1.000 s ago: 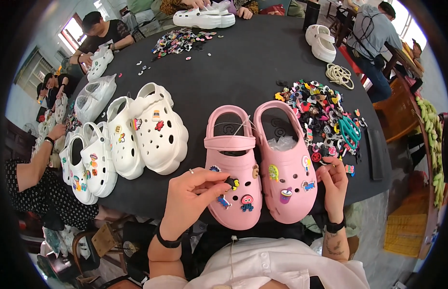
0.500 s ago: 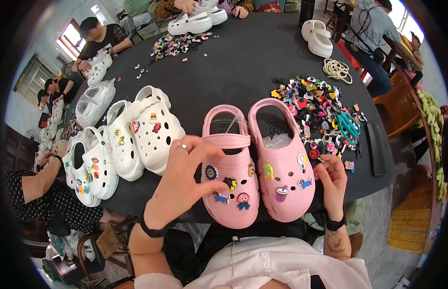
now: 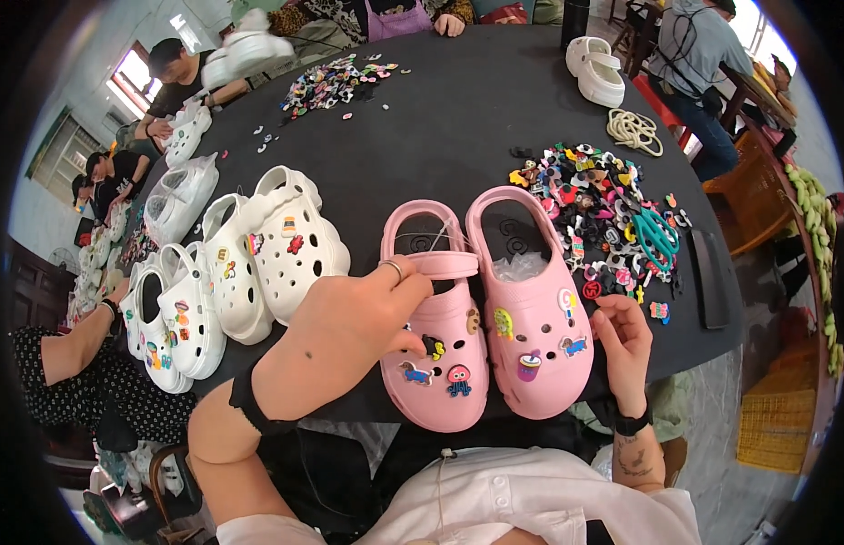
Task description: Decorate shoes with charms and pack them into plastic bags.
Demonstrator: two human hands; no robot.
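Two pink clogs stand side by side on the black table (image 3: 458, 118) in front of me. My left hand (image 3: 349, 331) lies over the left pink clog (image 3: 435, 363), fingers curled onto its strap and upper, fingertips by a small charm on the toe. My right hand (image 3: 621, 341) rests open at the outer edge of the right pink clog (image 3: 531, 309), which carries several colourful charms. I cannot tell whether either hand pinches a charm.
A heap of loose charms (image 3: 594, 204) with teal scissors (image 3: 653, 236) lies right of the clogs. White clogs (image 3: 258, 250) line up to the left. A coil of white cords (image 3: 632, 130), another white pair (image 3: 594, 65) and other people sit around the table.
My left hand moved up over the left pink clog and now covers its strap. The right hand stayed at the right clog's side.
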